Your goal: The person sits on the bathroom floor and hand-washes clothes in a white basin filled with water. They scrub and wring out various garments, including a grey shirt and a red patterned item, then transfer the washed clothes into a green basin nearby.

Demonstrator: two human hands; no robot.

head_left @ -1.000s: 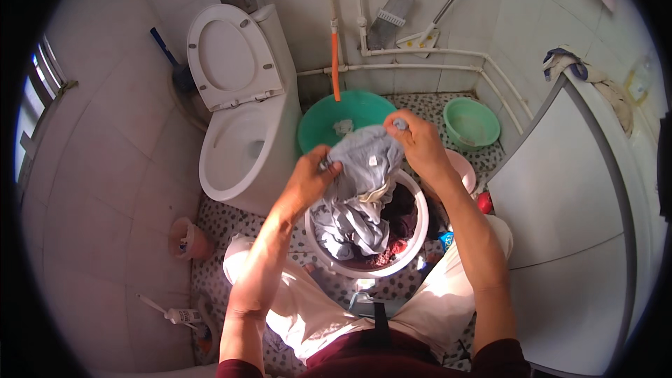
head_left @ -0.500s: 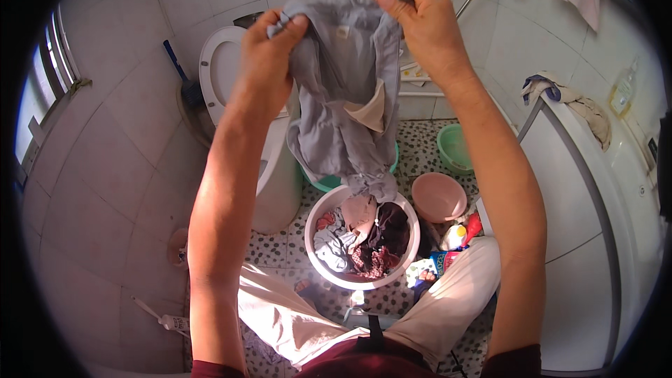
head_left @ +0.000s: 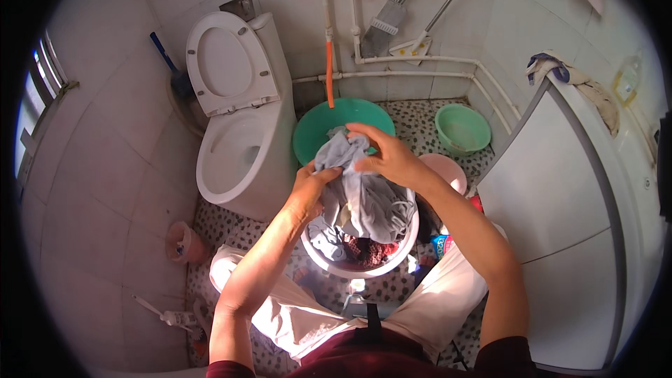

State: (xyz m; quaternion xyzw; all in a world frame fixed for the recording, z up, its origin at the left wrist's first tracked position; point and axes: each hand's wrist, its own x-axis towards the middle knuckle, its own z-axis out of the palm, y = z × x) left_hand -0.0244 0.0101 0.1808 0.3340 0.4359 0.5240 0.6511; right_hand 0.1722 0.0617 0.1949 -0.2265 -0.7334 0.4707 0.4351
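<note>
A soft grey garment [head_left: 374, 203] hangs bunched between my hands over a white round basin [head_left: 357, 273]. My left hand [head_left: 308, 192] pinches its upper left part, thumb on top. On the other side my right hand [head_left: 392, 159] has fingers and thumb curled round the bunched top of the cloth. The garment's lower folds rest on the heap in the basin and cover much of it. Beside them, a dark red patterned cloth [head_left: 369, 252] and a pale grey-blue cloth [head_left: 326, 239] show in the basin.
Behind the basin stands a large green tub [head_left: 311, 133], with a toilet [head_left: 234, 161] to its left. A small green basin [head_left: 463, 130] and a pink basin [head_left: 448, 171] sit at right. A white curved panel [head_left: 553, 182] bounds the right side. Mops [head_left: 385, 24] lean at the back wall.
Both hands have come down and closer together, bringing the grey garment from spread out and held up high to bunched over the basin. The green tub and toilet show more fully.
</note>
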